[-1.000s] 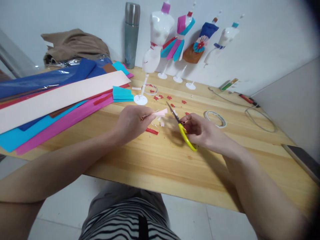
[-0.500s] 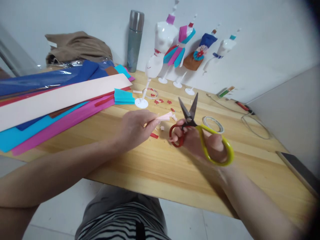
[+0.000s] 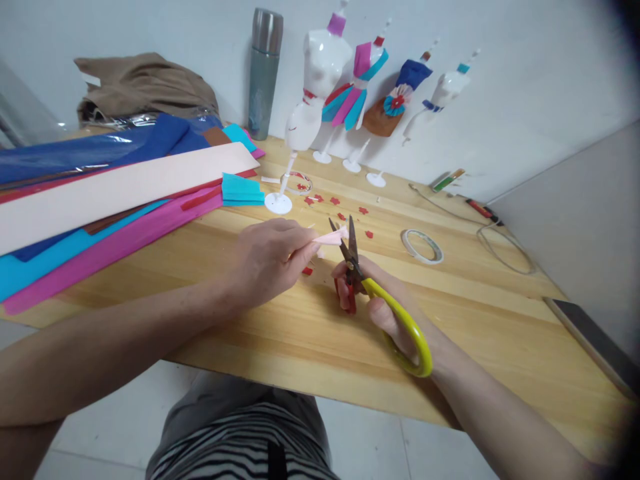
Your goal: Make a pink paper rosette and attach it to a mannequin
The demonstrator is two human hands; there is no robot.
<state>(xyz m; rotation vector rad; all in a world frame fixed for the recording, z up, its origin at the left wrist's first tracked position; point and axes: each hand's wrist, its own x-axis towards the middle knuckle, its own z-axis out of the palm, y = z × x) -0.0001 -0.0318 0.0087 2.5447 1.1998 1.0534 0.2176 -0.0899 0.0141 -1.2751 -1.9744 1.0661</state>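
Observation:
Between the thumb and fingers of my left hand (image 3: 270, 261) is a narrow pale pink paper strip (image 3: 330, 238), pointing right. My right hand (image 3: 385, 313) grips scissors (image 3: 407, 330) with one yellow and one red handle loop. Their dark blades are parted and straddle the strip's right end; I cannot tell whether they touch it. Small red flower-shaped cutouts (image 3: 335, 201) lie scattered just beyond the blades. A red scrap (image 3: 307, 271) rests under the left fingertips, with pale bits partly hidden beside it.
White mannequin stand (image 3: 279, 203) and dressed mini mannequins (image 3: 356, 93) line the back. Coloured paper sheets (image 3: 125, 190) pile at left, near a flask (image 3: 265, 73) and brown cloth (image 3: 150, 87). Right side: tape roll (image 3: 437, 257), cable (image 3: 507, 257), phone-like dark slab (image 3: 595, 343).
My right hand has brought the scissors left and turned them, so the blades now reach the pink strip's end. The blades have closed slightly. My left hand still holds the strip.

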